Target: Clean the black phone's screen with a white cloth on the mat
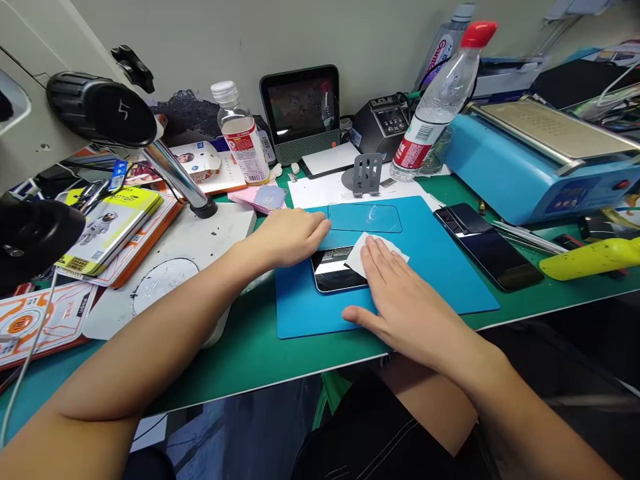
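Observation:
A phone [337, 281] lies face up on the blue mat [425, 287], its dark glass catching reflections. My left hand [293, 237] is closed at the phone's far left corner, its fingertips partly hidden. Under the flat fingers of my right hand [400, 293] is a white wipe [357, 257], pressed onto the phone's right part; the thumb stretches out to the side. The wipe and hand cover that end of the phone. Just beyond, a clear glass screen protector [365, 218] with a dark outline lies on the mat.
A second dark phone [490, 247] lies right of the mat, near tweezers [530, 237] and a yellow bottle [590, 259]. A blue heating machine [525, 160] stands behind. Bottles [417, 133] and a tablet-like display [300, 107] line the wall. A microscope stand [180, 177] rises at left.

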### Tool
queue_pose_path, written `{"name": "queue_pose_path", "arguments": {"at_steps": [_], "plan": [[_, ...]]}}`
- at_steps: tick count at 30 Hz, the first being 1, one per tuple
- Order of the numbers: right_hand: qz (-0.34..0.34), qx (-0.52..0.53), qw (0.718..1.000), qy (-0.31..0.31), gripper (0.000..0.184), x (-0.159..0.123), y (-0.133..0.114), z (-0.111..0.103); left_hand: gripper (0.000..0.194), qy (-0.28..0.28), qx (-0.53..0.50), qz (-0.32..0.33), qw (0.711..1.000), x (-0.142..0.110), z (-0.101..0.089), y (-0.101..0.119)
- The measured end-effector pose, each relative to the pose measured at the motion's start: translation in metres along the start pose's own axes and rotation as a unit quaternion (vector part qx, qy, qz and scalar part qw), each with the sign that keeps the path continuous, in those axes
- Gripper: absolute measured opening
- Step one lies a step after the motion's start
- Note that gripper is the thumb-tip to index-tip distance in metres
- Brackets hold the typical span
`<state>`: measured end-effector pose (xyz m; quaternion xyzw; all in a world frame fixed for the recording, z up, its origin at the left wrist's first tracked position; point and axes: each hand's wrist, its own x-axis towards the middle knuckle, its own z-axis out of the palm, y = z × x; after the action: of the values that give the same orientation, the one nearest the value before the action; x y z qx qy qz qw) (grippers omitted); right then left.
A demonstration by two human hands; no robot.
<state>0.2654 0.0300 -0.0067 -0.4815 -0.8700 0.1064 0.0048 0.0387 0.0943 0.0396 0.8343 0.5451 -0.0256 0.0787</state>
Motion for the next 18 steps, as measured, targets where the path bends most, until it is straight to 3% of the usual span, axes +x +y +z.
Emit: {"name": "queue_pose_path", "arguments": {"at_steps": [4,8,12,16,18], "plan": [[-0.005,0.063,0.998,-0.003,0.124,0.024,-0.045,0.003,0.044,0.005,0.004,0.023,1.000,-0.001,0.003,0.000],[-0.071,0.099,0.992,0.030,0.119,0.019,-0.076,0.014,0.043,0.022,0.009,0.029,0.999,-0.001,0.004,0.000],[-0.122,0.060,0.990,0.037,0.106,-0.009,-0.054,0.020,0.044,0.018,0.016,0.016,1.000,-0.001,0.003,0.001],[-0.062,0.008,0.996,0.059,0.106,-0.018,-0.009,0.013,0.045,0.024,0.001,0.015,1.000,-0.001,0.003,0.002],[-0.014,0.003,0.998,0.054,0.107,-0.009,-0.003,0.009,0.045,0.028,-0.010,0.015,0.999,-0.002,0.003,0.002]]}}
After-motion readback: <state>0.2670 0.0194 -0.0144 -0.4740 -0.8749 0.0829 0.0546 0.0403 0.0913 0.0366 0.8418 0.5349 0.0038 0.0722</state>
